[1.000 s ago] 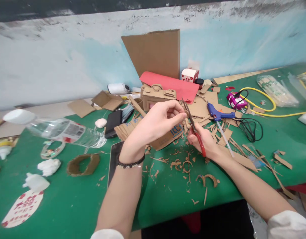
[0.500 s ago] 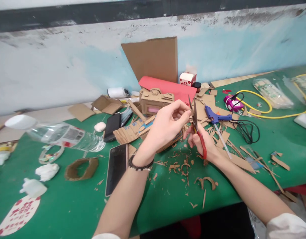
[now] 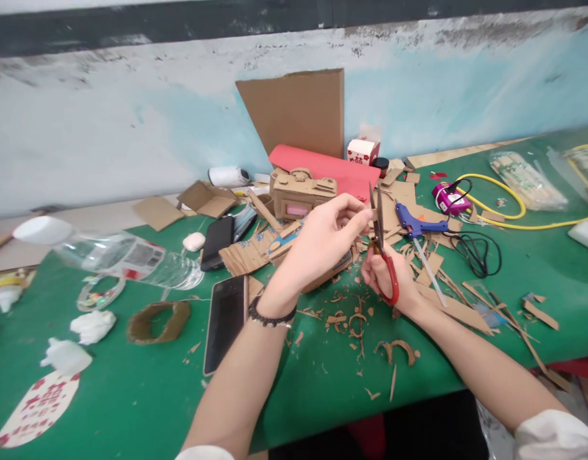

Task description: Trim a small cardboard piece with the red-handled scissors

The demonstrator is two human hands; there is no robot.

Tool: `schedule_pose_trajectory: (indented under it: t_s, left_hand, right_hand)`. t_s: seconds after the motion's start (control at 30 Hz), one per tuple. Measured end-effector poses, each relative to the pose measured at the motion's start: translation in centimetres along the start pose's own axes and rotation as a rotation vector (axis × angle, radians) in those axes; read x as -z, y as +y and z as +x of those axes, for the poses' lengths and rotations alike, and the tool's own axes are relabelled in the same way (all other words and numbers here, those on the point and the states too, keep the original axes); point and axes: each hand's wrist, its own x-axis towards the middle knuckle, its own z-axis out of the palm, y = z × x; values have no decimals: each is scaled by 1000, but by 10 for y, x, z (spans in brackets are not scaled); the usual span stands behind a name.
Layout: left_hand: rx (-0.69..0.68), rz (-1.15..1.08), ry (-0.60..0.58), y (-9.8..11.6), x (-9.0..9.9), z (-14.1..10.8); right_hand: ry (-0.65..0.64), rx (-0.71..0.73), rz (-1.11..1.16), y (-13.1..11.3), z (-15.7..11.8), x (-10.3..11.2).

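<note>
Trimming a small cardboard piece over the green counter point(image 3: 131, 396). We see the left hand point(image 3: 322, 246) raised above the middle of the counter, its fingers point(image 3: 354, 214) pressed together in a pinch on a small cardboard piece point(image 3: 373, 215) that is mostly hidden behind them. The right hand point(image 3: 387, 278) is closed through the red handles of the scissors point(image 3: 380, 246), whose blades stand nearly upright and only slightly parted, meeting the piece just right of the left fingertips. We judge the step in hand to be a fine trimming cut: curled cardboard offcuts point(image 3: 355, 319) lie on the counter directly below the two hands. The next move, in our judgement, calls for a short closing of the blades while the pinch keeps the piece steady and clear of the edge, since the fingertips sit very close to the cutting line.

Around the work we note a cardboard camera model point(image 3: 303, 191) just beyond the hands, a blue glue gun point(image 3: 415, 223) to the right, a dark phone point(image 3: 225, 322) on the near left and a cardboard ring point(image 3: 158, 321) further left.

Legible writing is scarce. The flattened cardboard point(image 3: 255, 252) under the left wrist carries blue print too broken to read. The clear plastic bottle point(image 3: 126, 259) at far left bears a label with a barcode. The round paper cut-out point(image 3: 37, 409) at near left and the small white box point(image 3: 363, 152) at the far wall show red Chinese characters that we cannot make out.
</note>
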Motion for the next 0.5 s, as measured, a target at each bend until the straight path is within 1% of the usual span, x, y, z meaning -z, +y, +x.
schedule_pose_trajectory:
  t_s: [0.1, 0.2, 0.3, 0.5]
  left_hand:
    - [-8, -75, 43, -4, -15, 1]
    - [-23, -49, 76, -4, -21, 1]
    - [-26, 7, 72, -3, -17, 2]
    - [-13, 103, 46, 1, 1, 1]
  right_hand:
    - [37, 15, 60, 0, 2, -1]
    - [12, 71, 75, 1, 5, 0]
    - [-15, 83, 47, 2, 5, 3]
    - [-27, 49, -36, 4, 0, 4]
